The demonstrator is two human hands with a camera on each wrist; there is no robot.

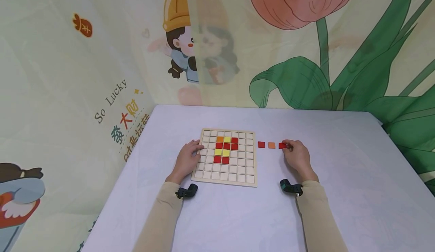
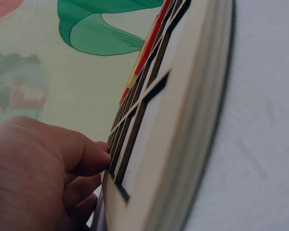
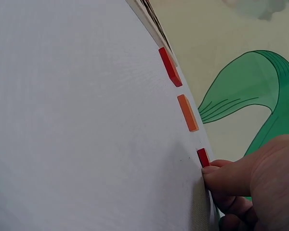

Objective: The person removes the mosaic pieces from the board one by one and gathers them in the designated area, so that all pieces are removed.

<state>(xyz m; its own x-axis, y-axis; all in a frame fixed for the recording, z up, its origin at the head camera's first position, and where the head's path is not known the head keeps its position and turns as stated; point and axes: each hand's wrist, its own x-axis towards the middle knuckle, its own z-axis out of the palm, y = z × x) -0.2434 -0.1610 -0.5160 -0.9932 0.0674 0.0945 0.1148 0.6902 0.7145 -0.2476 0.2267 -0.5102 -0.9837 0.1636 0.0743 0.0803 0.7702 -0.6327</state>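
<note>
A square wooden grid board (image 1: 208, 175) lies flat on the white table, with several red, yellow and orange square tiles in its cells. At the board's left edge my left hand (image 1: 187, 157) rests with its fingertips on the rim and outer cells; the left wrist view shows the thumb (image 2: 89, 156) against the board's surface. To the right of the board, my right hand (image 1: 299, 156) pinches a red square tile (image 3: 203, 157) between thumb and fingers at table level. That tile is partly hidden by the fingertips.
Between the board and my right hand, a red tile (image 1: 261, 144) and an orange tile (image 1: 271, 145) lie in a row with the pinched one. A patterned cloth with a tulip (image 1: 302, 2) hangs behind the table (image 1: 231, 218).
</note>
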